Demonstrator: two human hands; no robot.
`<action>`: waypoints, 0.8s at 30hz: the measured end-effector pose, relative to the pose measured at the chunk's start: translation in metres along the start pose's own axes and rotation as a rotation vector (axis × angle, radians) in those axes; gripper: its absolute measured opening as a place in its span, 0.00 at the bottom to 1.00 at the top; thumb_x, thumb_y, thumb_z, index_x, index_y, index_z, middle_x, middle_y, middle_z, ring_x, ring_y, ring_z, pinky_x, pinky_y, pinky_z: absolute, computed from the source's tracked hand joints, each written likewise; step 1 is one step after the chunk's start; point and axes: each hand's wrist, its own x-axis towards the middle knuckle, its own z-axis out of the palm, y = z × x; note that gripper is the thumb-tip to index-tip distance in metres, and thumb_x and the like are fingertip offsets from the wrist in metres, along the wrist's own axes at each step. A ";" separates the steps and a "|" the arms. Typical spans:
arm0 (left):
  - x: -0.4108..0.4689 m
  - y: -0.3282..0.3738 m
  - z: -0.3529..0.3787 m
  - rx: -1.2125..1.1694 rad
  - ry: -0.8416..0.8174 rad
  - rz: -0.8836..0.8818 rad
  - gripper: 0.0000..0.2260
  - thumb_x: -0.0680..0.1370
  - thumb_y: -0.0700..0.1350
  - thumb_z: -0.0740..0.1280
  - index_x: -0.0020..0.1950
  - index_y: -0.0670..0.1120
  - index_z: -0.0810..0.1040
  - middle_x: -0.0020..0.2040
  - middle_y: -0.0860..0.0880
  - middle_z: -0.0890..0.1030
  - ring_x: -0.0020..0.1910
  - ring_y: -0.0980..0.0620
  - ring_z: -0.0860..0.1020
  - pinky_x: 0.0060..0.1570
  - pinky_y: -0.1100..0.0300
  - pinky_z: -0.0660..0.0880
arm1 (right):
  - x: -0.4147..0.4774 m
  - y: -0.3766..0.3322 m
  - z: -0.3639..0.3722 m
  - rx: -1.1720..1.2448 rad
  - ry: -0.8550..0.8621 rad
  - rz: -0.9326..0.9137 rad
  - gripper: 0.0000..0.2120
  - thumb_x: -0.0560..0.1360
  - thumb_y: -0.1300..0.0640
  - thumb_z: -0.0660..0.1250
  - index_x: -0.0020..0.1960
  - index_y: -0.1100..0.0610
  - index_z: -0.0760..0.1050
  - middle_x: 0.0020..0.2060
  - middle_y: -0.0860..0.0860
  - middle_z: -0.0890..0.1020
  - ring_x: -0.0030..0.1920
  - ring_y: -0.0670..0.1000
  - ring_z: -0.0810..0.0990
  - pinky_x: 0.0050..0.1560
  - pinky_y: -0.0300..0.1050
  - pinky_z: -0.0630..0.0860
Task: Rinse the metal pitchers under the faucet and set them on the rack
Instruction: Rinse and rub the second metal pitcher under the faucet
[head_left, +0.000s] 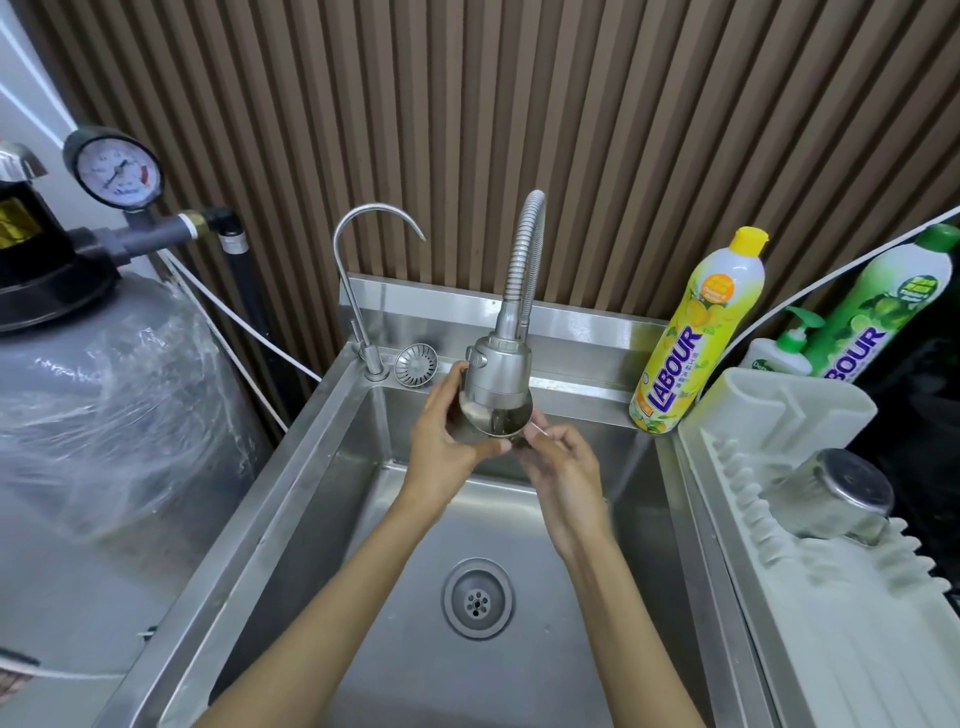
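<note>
The big stainless steel sink (311, 499) filled the middle, with the white plastic drying rack (810, 597) at 3 o'clock already carrying one upside-down steel pitcher (831, 501). At 12 o'clock of the drain, right under the flexible silver faucet head (497, 376), the small shiny metal pitcher (493, 423) was gripped by the left hand (441, 441) around its side, while the right hand (563, 467) pinched its rim.

The faucet head (497, 375) and the left hand (448, 435) hide most of the held pitcher (493, 422), whose handle is blurred at the right hand (563, 470), while the rack (810, 525) and green bottle (878, 306) run off the right edge
</note>
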 end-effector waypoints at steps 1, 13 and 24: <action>-0.003 0.002 0.000 0.103 0.021 0.034 0.40 0.58 0.35 0.79 0.68 0.49 0.70 0.60 0.55 0.74 0.60 0.61 0.73 0.62 0.71 0.67 | 0.000 0.004 -0.003 0.064 -0.019 0.047 0.13 0.75 0.68 0.61 0.35 0.59 0.65 0.52 0.57 0.80 0.53 0.57 0.80 0.62 0.53 0.72; -0.028 0.000 0.018 0.095 0.110 -0.180 0.26 0.58 0.63 0.74 0.51 0.53 0.80 0.48 0.53 0.83 0.51 0.55 0.81 0.54 0.59 0.76 | -0.014 -0.049 0.009 -0.982 0.324 -0.164 0.11 0.70 0.50 0.71 0.35 0.54 0.73 0.36 0.55 0.83 0.40 0.57 0.83 0.46 0.55 0.80; -0.008 0.004 0.015 0.043 0.137 0.003 0.41 0.58 0.43 0.80 0.68 0.55 0.68 0.63 0.45 0.74 0.62 0.49 0.74 0.65 0.54 0.71 | -0.002 -0.012 0.004 -0.314 0.142 -0.167 0.09 0.75 0.65 0.65 0.37 0.60 0.68 0.45 0.48 0.82 0.48 0.47 0.81 0.51 0.38 0.78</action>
